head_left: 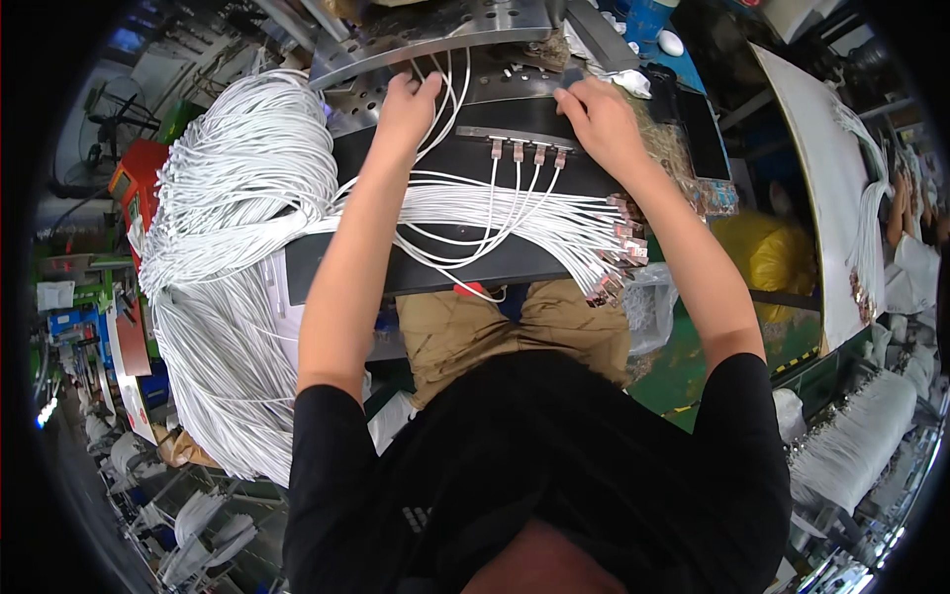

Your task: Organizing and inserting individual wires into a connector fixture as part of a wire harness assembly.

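Observation:
My left hand [404, 111] is at the front of a perforated metal machine plate [435, 42], its fingers curled round thin white cables that run up beneath the plate. My right hand [602, 117] is at the machine's right side, thumb and fingers closed near a small greyish piece; what they grip is unclear. Between my hands a metal strip holder [510, 136] carries several white cables with copper-coloured connectors [539, 155]. Nearer me, a bundle of white cables [465, 206] lies across the dark work surface [475, 259], its copper-coloured ends [618, 252] pointing right.
A big heap of white cables [247, 148] hangs over the left side. At the back right are a blue container [648, 22] and a white roundish object [671, 43]. A yellow bag [767, 257] and a pale upright board [807, 178] stand to the right, with another person's hands beyond.

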The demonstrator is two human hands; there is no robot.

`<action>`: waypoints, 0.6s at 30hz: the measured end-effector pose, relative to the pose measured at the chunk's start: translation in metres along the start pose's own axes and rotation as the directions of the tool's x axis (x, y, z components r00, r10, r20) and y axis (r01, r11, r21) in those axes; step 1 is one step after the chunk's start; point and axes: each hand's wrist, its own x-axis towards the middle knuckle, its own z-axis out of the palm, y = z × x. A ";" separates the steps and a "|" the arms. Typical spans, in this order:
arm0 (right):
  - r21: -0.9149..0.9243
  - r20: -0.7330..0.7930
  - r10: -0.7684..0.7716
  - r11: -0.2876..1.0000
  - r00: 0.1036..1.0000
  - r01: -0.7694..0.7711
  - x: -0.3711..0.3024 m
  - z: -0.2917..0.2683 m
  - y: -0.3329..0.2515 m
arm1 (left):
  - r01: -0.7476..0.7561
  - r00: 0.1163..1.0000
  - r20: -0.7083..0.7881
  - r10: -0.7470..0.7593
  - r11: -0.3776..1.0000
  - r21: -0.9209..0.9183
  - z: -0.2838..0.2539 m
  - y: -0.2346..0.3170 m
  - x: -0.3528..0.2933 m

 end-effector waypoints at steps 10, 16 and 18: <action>-0.428 0.101 -0.267 0.858 0.958 0.284 0.133 0.113 0.033 | 0.859 0.474 0.728 -0.495 0.440 -0.261 -0.014 -0.014 0.003; -0.140 -0.089 -0.104 0.986 0.991 0.091 0.201 0.140 0.080 | 0.870 0.463 0.722 -0.513 0.421 -0.258 0.005 -0.008 0.004; -0.168 -0.084 -0.103 0.982 0.991 0.088 0.205 0.135 0.049 | 0.866 0.492 0.698 -0.519 0.369 -0.337 -0.004 -0.008 -0.001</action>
